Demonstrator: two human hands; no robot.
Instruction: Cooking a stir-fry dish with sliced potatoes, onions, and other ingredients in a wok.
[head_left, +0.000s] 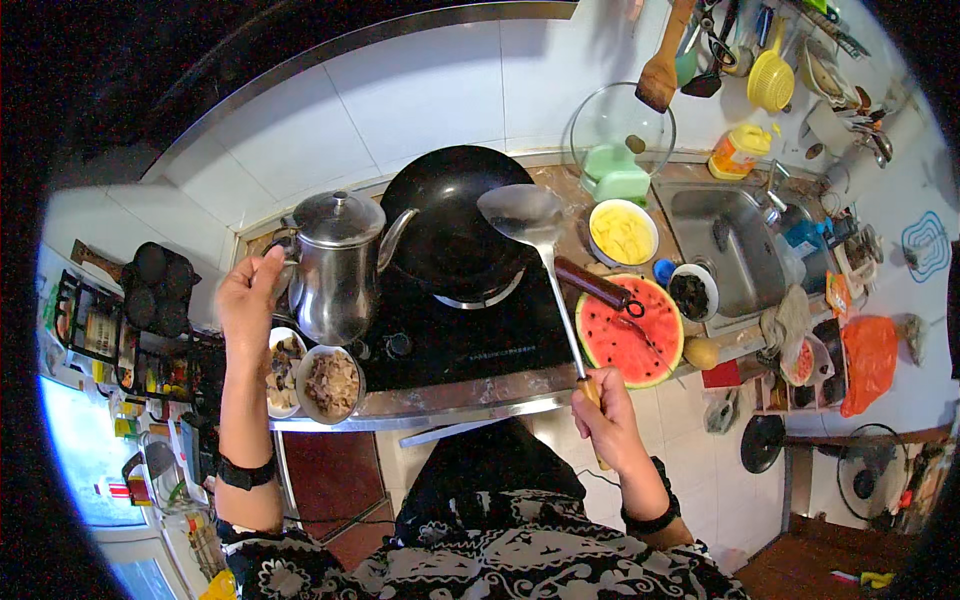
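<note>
My left hand (253, 296) grips the handle of a stainless steel kettle (337, 285), which is upright at the left of the stove, its spout towards the wok. The black wok (457, 217) sits on the gas stove's burner (480, 296). In my right hand (611, 420) is the wooden grip of a metal wok spatula (523, 214); its broad head hangs over the wok's right rim. Below the kettle stand a bowl of sliced pale food (330, 385) and a bowl of dark and light pieces (285, 371).
A cut watermelon (630, 341) lies right of the stove under the wok's handle (592, 283). Behind it are a bowl of yellow slices (624, 231), a bowl of black food (691, 294) and a glass lid (622, 124). The sink (724, 240) is farther right.
</note>
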